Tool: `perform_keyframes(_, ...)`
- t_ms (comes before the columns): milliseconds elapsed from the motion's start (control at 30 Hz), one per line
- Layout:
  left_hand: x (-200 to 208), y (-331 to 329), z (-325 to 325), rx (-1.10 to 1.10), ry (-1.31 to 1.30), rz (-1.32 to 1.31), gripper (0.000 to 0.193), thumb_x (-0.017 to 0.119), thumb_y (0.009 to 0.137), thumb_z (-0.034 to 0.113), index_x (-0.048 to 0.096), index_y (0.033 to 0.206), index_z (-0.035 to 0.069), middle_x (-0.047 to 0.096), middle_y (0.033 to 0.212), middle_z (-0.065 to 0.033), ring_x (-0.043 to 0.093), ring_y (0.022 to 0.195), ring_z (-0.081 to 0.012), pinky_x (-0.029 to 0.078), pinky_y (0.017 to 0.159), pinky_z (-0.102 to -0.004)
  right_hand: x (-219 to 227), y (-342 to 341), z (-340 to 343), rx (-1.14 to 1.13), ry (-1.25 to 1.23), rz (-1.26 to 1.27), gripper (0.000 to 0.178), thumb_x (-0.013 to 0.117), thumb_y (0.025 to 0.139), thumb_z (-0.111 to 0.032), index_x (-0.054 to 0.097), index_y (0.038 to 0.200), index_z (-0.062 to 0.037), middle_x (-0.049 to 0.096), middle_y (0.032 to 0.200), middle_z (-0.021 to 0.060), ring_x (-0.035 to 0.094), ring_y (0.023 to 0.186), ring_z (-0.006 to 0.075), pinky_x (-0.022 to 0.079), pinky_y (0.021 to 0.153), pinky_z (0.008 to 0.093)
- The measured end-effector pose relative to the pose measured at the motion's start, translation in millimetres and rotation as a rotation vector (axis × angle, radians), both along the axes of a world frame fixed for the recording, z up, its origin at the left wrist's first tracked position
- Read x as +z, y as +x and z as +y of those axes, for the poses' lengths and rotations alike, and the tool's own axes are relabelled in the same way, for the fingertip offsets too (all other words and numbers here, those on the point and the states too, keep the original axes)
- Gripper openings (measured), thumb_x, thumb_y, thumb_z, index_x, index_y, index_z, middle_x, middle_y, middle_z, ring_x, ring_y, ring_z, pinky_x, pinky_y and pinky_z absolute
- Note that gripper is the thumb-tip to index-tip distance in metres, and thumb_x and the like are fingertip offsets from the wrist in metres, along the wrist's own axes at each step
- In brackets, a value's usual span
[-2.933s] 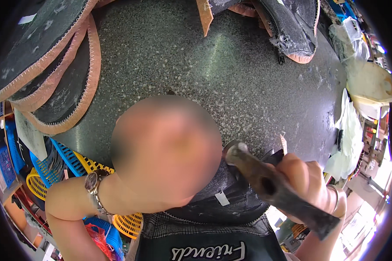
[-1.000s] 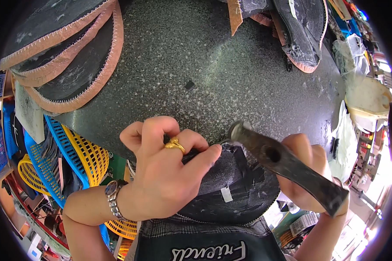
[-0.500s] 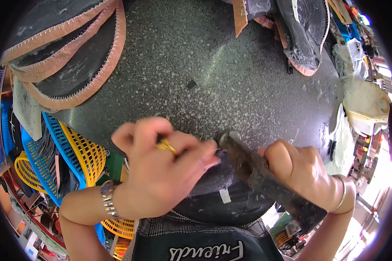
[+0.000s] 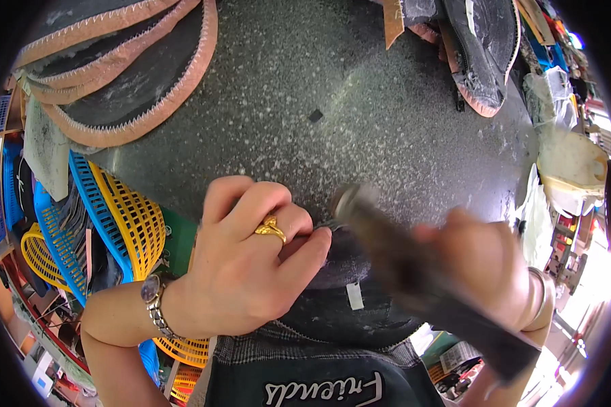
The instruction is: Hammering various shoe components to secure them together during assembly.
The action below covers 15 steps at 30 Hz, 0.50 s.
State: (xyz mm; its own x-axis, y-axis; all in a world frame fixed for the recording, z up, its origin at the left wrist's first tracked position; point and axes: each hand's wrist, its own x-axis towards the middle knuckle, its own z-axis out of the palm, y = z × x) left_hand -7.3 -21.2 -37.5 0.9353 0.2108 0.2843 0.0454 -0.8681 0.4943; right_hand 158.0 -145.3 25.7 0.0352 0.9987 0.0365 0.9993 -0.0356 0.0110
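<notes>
My left hand point(image 4: 258, 254), with a gold ring and a wristwatch, rests at the near edge of a dark speckled work surface point(image 4: 285, 136). Its fingers are curled, and thumb and forefinger pinch the edge of a black piece of material point(image 4: 319, 308) bearing a small white tag. Just right of those fingertips is the round face of a hammer point(image 4: 414, 271). My right hand point(image 4: 485, 254), blurred by motion, is closed around the hammer; its handle is hidden by the hand. The hammer's long flat end points down to the right.
Black pieces with peach, zigzag-stitched edging point(image 4: 136, 112) overlap at the far left. A similar narrow piece point(image 4: 478, 64) lies far right. A small dark square point(image 4: 315, 116) sits mid-surface. Blue and yellow plastic baskets point(image 4: 139, 230) stand left; a cream container point(image 4: 574, 166) is at right.
The hammer and my right hand have shifted slightly and are more blurred. My left hand's fingers have settled lower into a tighter curl beside the hammer face. The whole view has shifted a little.
</notes>
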Motion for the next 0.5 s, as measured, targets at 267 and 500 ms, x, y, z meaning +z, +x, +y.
perform_keyframes(267, -16, 13, 17, -0.081, -0.160, -0.105, 0.024, 0.065, 0.064, -0.004, 0.066, 0.087, 0.001, 0.055, 0.073, -0.0052, 0.050, 0.053, -0.0174, 0.040, 0.046, -0.0267, 14, 25, -8, 0.015, -0.215, 0.368, 0.024, 0.063, 0.074, -0.012, 0.048, 0.091, -0.0045, 0.051, 0.065, 0.0123, 0.051, 0.057, 0.0355, 0.040, 0.053, 0.0426)
perform_keyframes(500, -19, 18, 35, -0.160, -0.337, 0.023, 0.017, 0.069, 0.072, 0.000, 0.068, 0.088, 0.007, 0.052, 0.070, -0.0044, 0.050, 0.054, -0.0145, 0.039, 0.045, -0.0252, 10, 45, -6, -0.174, -0.480, 0.671, 0.018, 0.063, 0.074, -0.004, 0.053, 0.089, -0.0035, 0.050, 0.072, 0.0116, 0.048, 0.056, 0.0336, 0.038, 0.051, 0.0390)
